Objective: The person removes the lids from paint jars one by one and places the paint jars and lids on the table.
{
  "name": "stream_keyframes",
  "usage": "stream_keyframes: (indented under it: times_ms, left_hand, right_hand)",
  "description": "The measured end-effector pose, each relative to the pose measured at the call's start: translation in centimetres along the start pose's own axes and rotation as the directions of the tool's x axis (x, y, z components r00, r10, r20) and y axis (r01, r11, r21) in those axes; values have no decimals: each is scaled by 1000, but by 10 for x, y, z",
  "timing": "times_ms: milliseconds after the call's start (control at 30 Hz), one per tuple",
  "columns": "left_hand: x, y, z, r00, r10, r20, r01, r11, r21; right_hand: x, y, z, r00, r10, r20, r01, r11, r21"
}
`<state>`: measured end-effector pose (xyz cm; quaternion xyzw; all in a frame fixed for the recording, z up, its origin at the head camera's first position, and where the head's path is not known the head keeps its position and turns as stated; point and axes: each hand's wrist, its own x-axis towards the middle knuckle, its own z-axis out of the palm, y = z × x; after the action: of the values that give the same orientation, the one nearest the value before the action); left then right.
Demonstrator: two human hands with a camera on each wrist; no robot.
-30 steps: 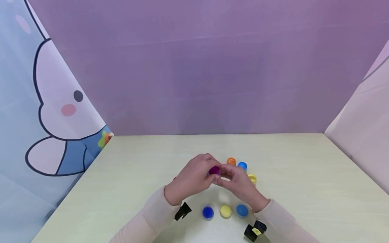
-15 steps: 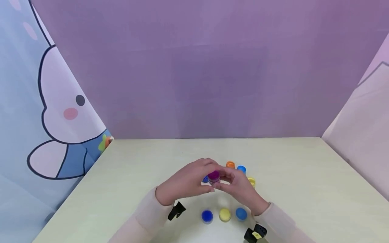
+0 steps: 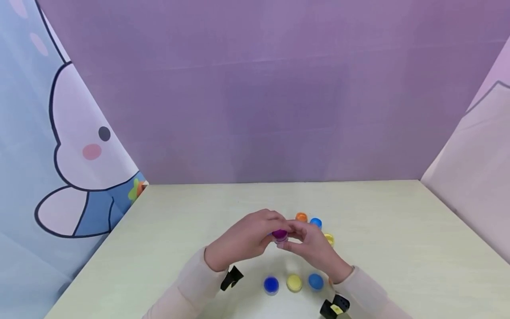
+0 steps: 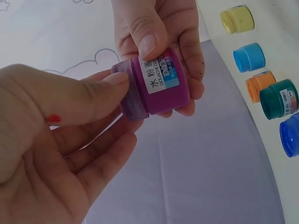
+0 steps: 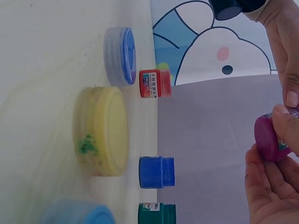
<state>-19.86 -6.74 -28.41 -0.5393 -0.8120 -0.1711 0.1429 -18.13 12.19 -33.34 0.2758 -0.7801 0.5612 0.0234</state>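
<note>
Both hands hold a purple gouache paint jar [image 4: 170, 98] above the table. In the left wrist view, my left hand [image 4: 56, 126] pinches its clear, purple-tinted lid [image 4: 133, 95] between thumb and fingers. The lid sits on the jar's mouth. My right hand [image 3: 316, 246] grips the jar's body, thumb beside the white and blue label. The purple base [image 5: 266, 140] faces the right wrist camera. In the head view the left hand [image 3: 249, 235] partly covers the jar.
Behind the hands stand uncapped jars: orange [image 3: 301, 217], light blue [image 3: 316, 222], yellow [image 3: 328, 239], green [image 4: 279, 100] and dark blue [image 5: 156, 172]. A red jar [image 5: 152, 84] stands farther left. Nearer lie dark blue [image 3: 271, 285], yellow [image 3: 294, 282] and light blue [image 3: 316, 281] lids.
Half a second ago my left thumb was away from the jar; now the left thumb and fingers are back together on the lid. My right hand keeps its grip.
</note>
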Motion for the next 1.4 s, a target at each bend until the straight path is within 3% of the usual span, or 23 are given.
stream_keyframes:
  times_ms: [267,567,733,867,1033,1167,1400]
  left_hand:
    - [1,2,2,996,-86,-7,86,996,24]
    - [2,0,11,972,-229,-48,231,972,39]
    - [5,-2,13,961,-256,-108,261,965,36]
    - [6,-5,14,968,-227,-104,229,973,2]
    - [6,-11,14,992,-117,-40,114,992,-57]
    - [5,-14,12,999,-36,-1,36,996,-84]
    - [4,-16,10,1000,-14,14,16,996,-85]
  right_hand:
    - [-1,-17,0,1000,-6,-10,6,999,-46]
    - [3,16,1,998,4,-56,-11,993,-120]
    - [3,20,-1,997,-29,-70,19,990,-137]
    - [4,20,-3,997,-32,-66,23,991,-130]
    - [4,21,-4,998,-35,-61,28,993,-112]
    - [3,16,-3,999,5,-54,-9,996,-86]
    - [2,-16,-2,999,30,-34,-33,993,-114]
